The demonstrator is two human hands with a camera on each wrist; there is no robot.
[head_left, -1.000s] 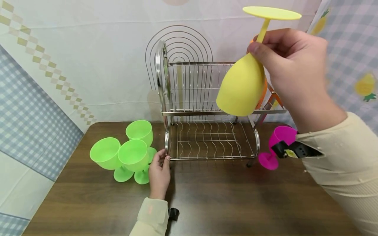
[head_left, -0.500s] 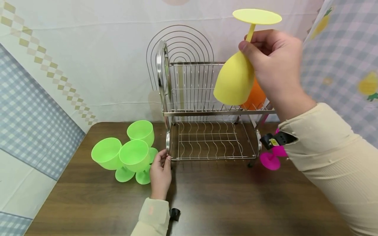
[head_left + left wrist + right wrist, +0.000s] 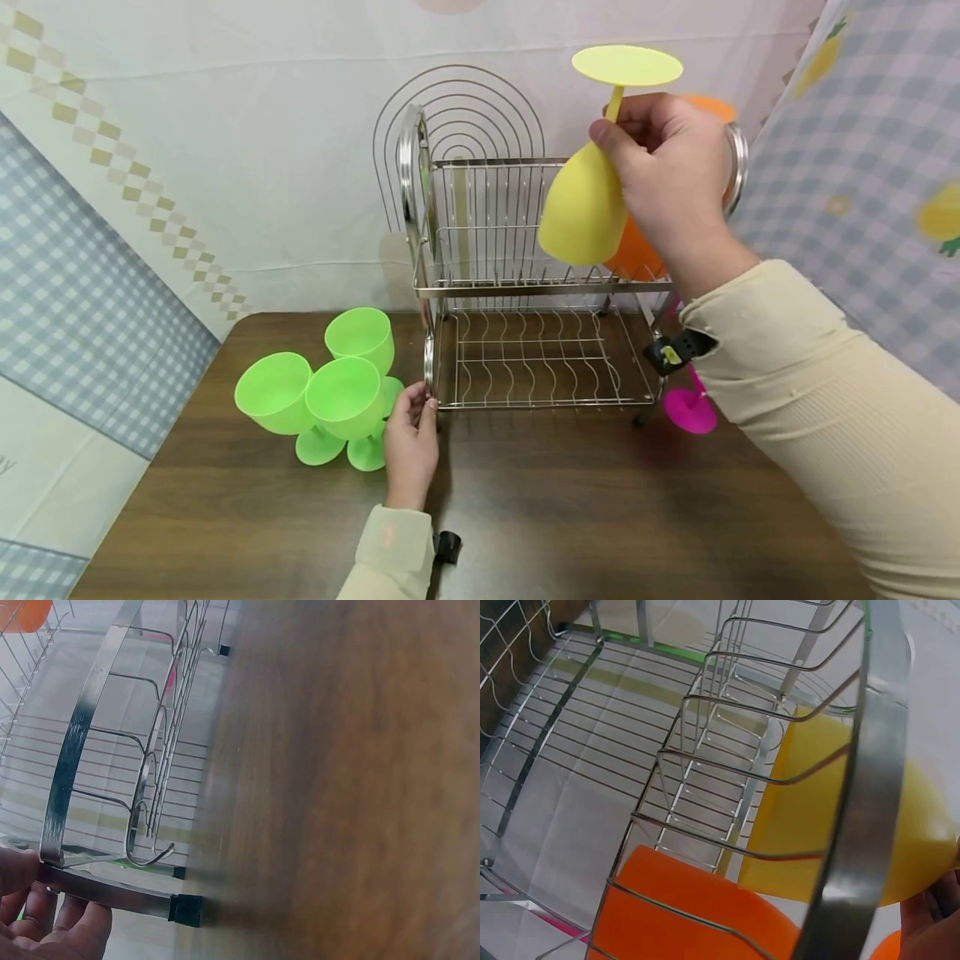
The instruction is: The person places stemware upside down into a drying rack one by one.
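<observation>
My right hand (image 3: 675, 162) pinches the stem of a yellow plastic goblet (image 3: 581, 208), held upside down and slightly tilted at the upper tier of a two-tier metal dish rack (image 3: 547, 291). Behind it, partly hidden by the hand, an inverted orange goblet (image 3: 637, 257) stands on that tier. In the right wrist view the yellow bowl (image 3: 802, 817) shows beyond the rack's wires, beside the orange one (image 3: 690, 915); whether it touches the rack I cannot tell. Down at the rack's front left corner, my left hand (image 3: 411, 442) grips the frame, near a black-footed leg (image 3: 120, 891).
Three green goblets (image 3: 345, 398) stand upright, close together, left of the rack and beside my left hand. A magenta goblet (image 3: 692, 413) stands at the right, mostly covered by my right sleeve. Brown wooden tabletop (image 3: 525, 508) lies in front; a patterned cloth (image 3: 300, 167) hangs behind.
My right hand has carried the yellow goblet leftward and somewhat lower, toward the rack's upper tier. More of the orange goblet shows now. The left hand has kept its grip on the rack.
</observation>
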